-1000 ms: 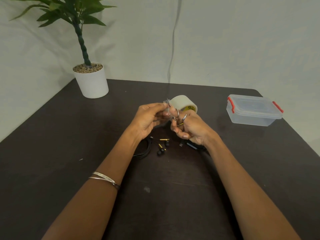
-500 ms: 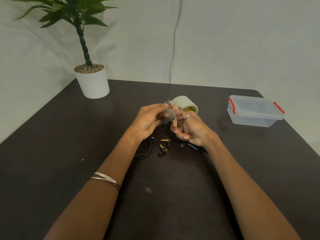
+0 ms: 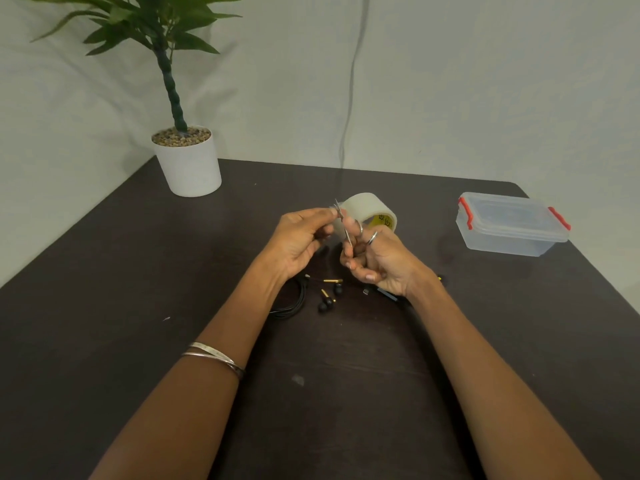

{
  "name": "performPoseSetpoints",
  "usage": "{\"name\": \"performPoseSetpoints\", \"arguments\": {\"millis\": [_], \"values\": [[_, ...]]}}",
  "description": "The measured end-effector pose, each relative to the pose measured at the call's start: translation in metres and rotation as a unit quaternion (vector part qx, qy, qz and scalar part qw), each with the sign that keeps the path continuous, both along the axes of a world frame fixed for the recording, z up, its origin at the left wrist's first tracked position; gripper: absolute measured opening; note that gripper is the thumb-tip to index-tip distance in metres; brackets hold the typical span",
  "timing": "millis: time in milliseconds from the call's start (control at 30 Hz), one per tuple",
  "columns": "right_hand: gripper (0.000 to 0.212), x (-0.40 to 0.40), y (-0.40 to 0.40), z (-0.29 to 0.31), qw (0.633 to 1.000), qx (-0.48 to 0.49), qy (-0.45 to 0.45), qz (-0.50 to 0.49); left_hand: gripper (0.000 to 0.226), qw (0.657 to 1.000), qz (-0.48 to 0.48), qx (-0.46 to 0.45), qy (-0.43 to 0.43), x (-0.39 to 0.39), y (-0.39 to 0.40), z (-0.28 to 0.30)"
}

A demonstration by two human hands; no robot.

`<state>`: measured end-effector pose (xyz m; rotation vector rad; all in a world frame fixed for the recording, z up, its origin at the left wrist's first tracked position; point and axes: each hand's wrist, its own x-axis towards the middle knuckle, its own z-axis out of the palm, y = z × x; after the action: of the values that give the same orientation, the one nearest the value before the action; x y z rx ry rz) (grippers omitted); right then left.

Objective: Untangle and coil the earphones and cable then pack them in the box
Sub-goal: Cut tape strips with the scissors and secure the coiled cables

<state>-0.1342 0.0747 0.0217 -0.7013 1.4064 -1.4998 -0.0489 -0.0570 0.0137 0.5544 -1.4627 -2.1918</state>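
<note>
Above the dark table (image 3: 104, 271), the right hand (image 3: 379, 263) grips small scissors (image 3: 344, 223) through the finger rings, blades up, while the left hand (image 3: 299, 237) pinches something clear at the tips, probably tape from the roll (image 3: 372, 209) behind; the strip is too faint to confirm. Judging by this, a binding piece is being cut. The earphones (image 3: 327, 299) and coiled cable (image 3: 294, 299) lie below the hands, partly hidden. Next comes taping the coil, then opening the lidded box (image 3: 512, 225) far right.
</note>
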Motion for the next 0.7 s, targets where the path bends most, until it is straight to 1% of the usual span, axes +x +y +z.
{"name": "performPoseSetpoints", "arguments": {"millis": [100, 233, 433, 567, 633, 700], "values": [[0.048, 0.0006, -0.0013, 0.001, 1.0, 0.007, -0.028, -0.01, 0.016, 1.0, 0.004, 0.007, 0.006, -0.0014, 0.0009, -0.0002], [0.054, 0.0001, -0.0038, -0.001, 1.0, 0.011, -0.004, -0.008, 0.01, 1.0, 0.007, 0.018, 0.006, -0.0013, -0.0009, -0.0009], [0.043, -0.001, -0.0035, -0.0026, 0.999, -0.016, -0.013, -0.03, 0.012, 1.0, 0.022, 0.011, -0.005, -0.0017, -0.0027, 0.0002], [0.041, -0.0012, -0.0031, -0.0038, 0.999, -0.018, -0.014, -0.032, 0.01, 1.0, 0.02, 0.0, -0.005, -0.0007, -0.0019, 0.0022], [0.043, -0.0019, -0.0018, -0.0032, 1.0, -0.011, -0.012, -0.023, 0.009, 1.0, 0.017, -0.002, -0.001, -0.0005, -0.0021, 0.0028], [0.047, -0.0034, 0.0023, -0.0007, 1.0, 0.013, -0.016, 0.007, 0.009, 1.0, 0.018, 0.002, 0.005, -0.0006, -0.0007, 0.0024]]}}
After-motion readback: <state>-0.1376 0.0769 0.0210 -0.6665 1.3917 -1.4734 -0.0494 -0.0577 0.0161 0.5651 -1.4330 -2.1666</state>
